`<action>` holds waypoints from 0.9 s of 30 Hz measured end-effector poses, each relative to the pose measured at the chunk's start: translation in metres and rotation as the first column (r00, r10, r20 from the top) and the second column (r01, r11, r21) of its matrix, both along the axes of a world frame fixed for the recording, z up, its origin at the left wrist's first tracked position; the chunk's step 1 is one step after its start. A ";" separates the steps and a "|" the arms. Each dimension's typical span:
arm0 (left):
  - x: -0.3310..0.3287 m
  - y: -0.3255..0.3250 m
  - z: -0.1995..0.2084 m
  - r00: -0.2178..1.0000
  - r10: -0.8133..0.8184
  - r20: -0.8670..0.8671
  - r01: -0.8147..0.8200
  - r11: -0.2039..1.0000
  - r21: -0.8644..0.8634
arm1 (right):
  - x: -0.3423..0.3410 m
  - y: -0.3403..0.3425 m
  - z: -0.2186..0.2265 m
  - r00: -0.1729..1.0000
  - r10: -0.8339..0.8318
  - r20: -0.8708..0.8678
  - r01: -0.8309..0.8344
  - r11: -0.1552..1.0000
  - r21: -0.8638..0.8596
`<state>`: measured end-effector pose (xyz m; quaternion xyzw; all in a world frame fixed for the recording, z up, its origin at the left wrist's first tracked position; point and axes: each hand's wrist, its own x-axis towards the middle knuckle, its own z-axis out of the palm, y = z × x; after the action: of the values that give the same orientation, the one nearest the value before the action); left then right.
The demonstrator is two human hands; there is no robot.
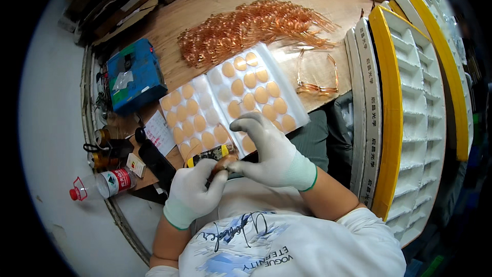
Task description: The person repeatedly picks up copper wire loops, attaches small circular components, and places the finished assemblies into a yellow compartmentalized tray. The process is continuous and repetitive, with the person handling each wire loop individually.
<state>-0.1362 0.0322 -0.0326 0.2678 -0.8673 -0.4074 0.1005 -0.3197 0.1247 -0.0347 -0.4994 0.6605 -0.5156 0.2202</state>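
A glossy amber-brown eyeglass frame (223, 164) is pinched between the thumb and fingers of my left hand (193, 187), which wears a white glove with a pale green cuff. My right hand (269, 151), gloved the same way, touches the frame with its thumb. Its index and middle fingers reach forward, spread away from the thumb. Thin amber temples seem to rise from the frame. Just beyond lies a black and yellow object (207, 155), partly hidden by my left glove. White sheets (218, 90) holding rows of round orange-tan lenses (248, 101) spread in front of me.
A large heap of amber eyeglass frames (251, 25) covers the back table, with separate frames (318, 87) to its right. White compartment trays (410, 123) stand at right. On the left are a blue box (134, 77), a dark phone-like slab (156, 164) and a plastic bottle (110, 182).
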 end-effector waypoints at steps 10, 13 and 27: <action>-0.100 -0.072 -0.141 0.982 0.181 0.052 -0.174 0.978 -0.111 | -0.070 0.031 -0.006 0.981 0.180 0.074 -0.190 0.965 0.181; -0.117 -0.058 -0.130 0.931 0.203 0.303 -0.091 0.934 -0.346 | -0.064 0.035 -0.008 0.935 0.037 0.352 -0.107 0.978 0.179; -0.032 -0.015 -0.026 0.871 0.422 -0.252 -0.153 0.719 0.678 | -0.007 0.009 -0.015 0.904 0.296 0.310 -0.361 0.915 0.179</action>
<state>-0.1682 0.0174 -0.0584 0.3333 -0.5849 -0.7005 0.2368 -0.3266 0.1338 -0.0499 -0.4980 0.5846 -0.4546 0.4513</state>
